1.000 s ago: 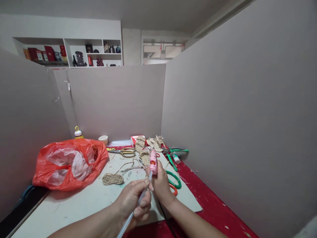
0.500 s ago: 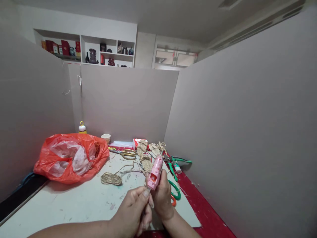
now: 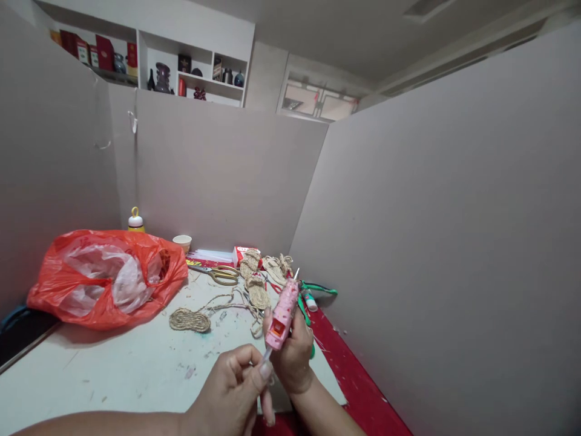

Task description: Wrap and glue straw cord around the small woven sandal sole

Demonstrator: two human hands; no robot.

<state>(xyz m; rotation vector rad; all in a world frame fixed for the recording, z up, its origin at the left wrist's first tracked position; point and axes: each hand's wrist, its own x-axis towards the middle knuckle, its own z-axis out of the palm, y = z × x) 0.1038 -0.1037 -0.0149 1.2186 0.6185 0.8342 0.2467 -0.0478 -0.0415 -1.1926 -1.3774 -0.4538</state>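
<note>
My right hand (image 3: 294,354) is wrapped round a pink patterned glue gun (image 3: 285,306), its metal nozzle pointing up and away from me. My left hand (image 3: 238,378) pinches a clear glue stick (image 3: 267,353) whose far end sits at the back of the gun. Beyond the hands lies a coiled twine sole (image 3: 189,320), with a strand of twine trailing from it to the right. Woven twine slippers (image 3: 258,292) lie just past the gun. Part of the right hand's fingers is hidden behind the gun.
A red plastic bag (image 3: 109,278) fills the left of the white board (image 3: 136,375). Gold-handled scissors (image 3: 222,275), a paper cup (image 3: 182,243) and a red-white box (image 3: 245,255) stand or lie at the back. Green-handled pliers (image 3: 320,288) rest by the right partition (image 3: 431,242).
The view has shifted, so the table things appear further left and slightly higher. My left hand has drawn back a little from the gun, and more of the glue stick shows.
</note>
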